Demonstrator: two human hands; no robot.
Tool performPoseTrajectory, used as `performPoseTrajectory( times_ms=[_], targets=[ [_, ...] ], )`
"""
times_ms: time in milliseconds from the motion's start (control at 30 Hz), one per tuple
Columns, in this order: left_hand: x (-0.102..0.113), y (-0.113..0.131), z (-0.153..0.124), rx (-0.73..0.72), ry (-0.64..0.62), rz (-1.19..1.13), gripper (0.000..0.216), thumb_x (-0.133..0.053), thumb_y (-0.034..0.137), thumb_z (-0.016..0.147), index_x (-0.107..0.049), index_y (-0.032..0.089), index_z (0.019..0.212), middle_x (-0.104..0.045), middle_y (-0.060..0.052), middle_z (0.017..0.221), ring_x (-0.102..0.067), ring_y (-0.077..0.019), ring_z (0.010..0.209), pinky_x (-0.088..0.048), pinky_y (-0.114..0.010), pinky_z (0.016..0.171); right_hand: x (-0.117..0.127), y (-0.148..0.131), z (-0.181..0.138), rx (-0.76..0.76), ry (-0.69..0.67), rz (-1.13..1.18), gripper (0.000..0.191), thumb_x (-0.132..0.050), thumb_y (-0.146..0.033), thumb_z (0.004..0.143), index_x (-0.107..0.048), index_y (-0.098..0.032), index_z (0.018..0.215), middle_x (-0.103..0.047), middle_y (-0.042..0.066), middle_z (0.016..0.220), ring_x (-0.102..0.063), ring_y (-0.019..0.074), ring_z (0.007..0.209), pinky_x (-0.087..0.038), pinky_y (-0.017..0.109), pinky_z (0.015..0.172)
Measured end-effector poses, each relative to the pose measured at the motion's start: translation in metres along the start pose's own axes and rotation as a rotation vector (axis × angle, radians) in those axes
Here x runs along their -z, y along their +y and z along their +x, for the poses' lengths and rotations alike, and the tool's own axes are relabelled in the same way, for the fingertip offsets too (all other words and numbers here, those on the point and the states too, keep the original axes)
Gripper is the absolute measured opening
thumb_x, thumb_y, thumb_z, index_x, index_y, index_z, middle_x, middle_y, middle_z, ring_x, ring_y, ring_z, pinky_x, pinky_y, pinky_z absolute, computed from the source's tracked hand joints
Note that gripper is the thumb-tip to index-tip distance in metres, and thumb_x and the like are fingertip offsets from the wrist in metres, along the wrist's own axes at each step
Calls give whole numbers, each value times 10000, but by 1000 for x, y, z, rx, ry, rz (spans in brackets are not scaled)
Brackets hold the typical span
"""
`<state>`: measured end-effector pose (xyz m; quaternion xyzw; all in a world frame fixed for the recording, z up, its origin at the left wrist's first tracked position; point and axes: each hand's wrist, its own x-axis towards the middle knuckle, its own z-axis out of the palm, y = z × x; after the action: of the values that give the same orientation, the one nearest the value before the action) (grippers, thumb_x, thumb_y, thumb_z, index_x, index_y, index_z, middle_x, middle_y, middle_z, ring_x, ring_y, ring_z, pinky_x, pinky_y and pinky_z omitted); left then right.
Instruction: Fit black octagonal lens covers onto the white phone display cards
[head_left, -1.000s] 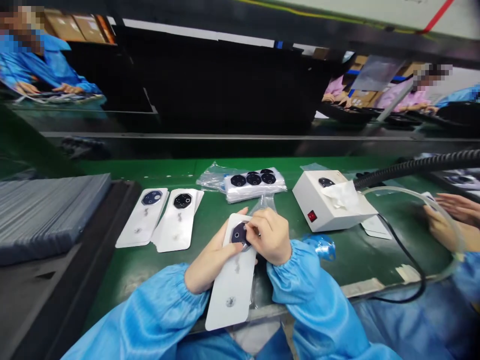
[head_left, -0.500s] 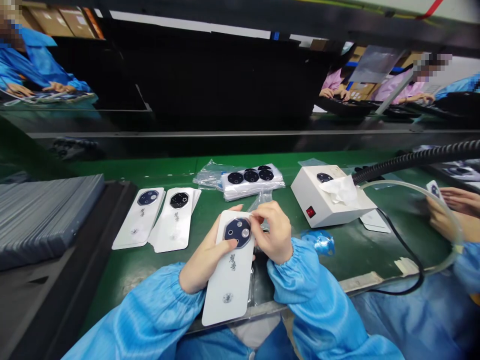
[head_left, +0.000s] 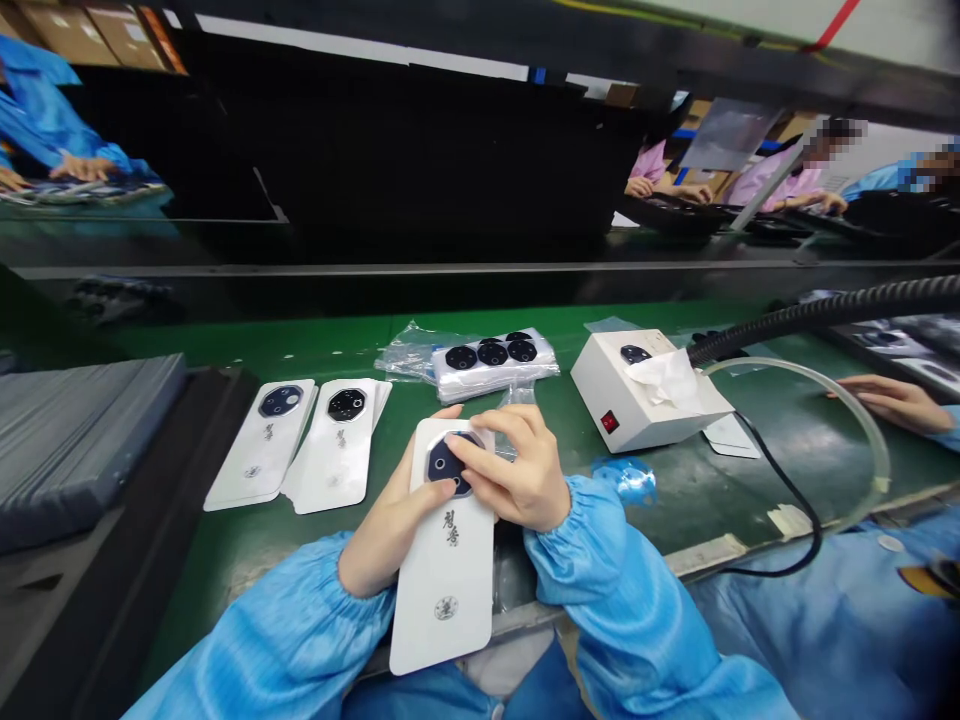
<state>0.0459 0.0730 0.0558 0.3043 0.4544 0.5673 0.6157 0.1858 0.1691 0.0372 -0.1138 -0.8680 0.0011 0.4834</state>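
A white phone back cover (head_left: 444, 575) with dark lettering and a round emblem is tilted in front of me above the bench's front edge. My left hand (head_left: 390, 520) grips it from the left side, thumb laid on the dark octagonal camera plate (head_left: 439, 463) near its top. From the right, my right hand (head_left: 521, 470) closes on the cover's upper edge, its fingertips pressed on the camera plate and hiding part of it. To the left lie two stacks of similar covers, the nearer-left stack (head_left: 259, 440) and the fanned stack (head_left: 337, 455).
Bagged black camera plates (head_left: 491, 380) lie behind my hands. Right of them is a white box (head_left: 637, 435) with a red switch and a tissue. A rack of grey sheets (head_left: 90, 450) stands left. A black hose (head_left: 825, 310) crosses the right; a co-worker's hand (head_left: 896, 400) rests beyond.
My right fingers have moved from the cover's top right corner onto the camera plate. The co-worker at right has lowered a hand to the bench; the cover held there is gone from view.
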Motion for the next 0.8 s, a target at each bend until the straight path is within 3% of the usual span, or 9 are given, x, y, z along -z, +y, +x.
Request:
performPoseTrajectory(
  times_ms=[167,367,500,667,800],
  targets=[
    [-6,5,-3,-5,67,-28,649,-651,218,756,-380,345,1332,-650,9,992,-641,-140,700,-540,-204,575,-1,2,0,12,53,57,219,-529,-173,833,-651,-166,1014,-630,108,1016,-531,214,914,-544,371,741],
    [-7,4,-3,66,13,-98,744,-649,202,750,-279,354,1377,-664,-10,999,-684,-181,695,-570,-268,625,-1,0,1,-123,123,206,132,-533,-145,829,-614,-175,929,-646,81,937,-561,189,855,-521,363,725],
    [-4,-1,0,117,-97,-28,729,-664,287,755,-294,332,1382,-660,-58,1051,-699,-256,706,-578,-364,640,-1,-4,1,-245,125,194,35,-555,-172,843,-588,-174,852,-571,47,799,-518,172,768,-468,343,670],
    [-5,-2,-1,103,-34,13,561,-595,422,810,-410,336,1333,-574,-70,1250,-692,-251,754,-570,-421,742,-1,-6,3,-278,98,182,88,-522,-177,860,-534,-185,774,-534,24,765,-506,167,759,-426,334,668],
    [-6,-3,0,125,-54,-52,553,-528,502,828,-406,329,1339,-595,-70,1232,-688,-240,727,-572,-389,696,0,-6,2,-249,83,132,91,-493,-171,867,-500,-187,778,-525,25,766,-499,170,759,-404,339,670]
  ],
)
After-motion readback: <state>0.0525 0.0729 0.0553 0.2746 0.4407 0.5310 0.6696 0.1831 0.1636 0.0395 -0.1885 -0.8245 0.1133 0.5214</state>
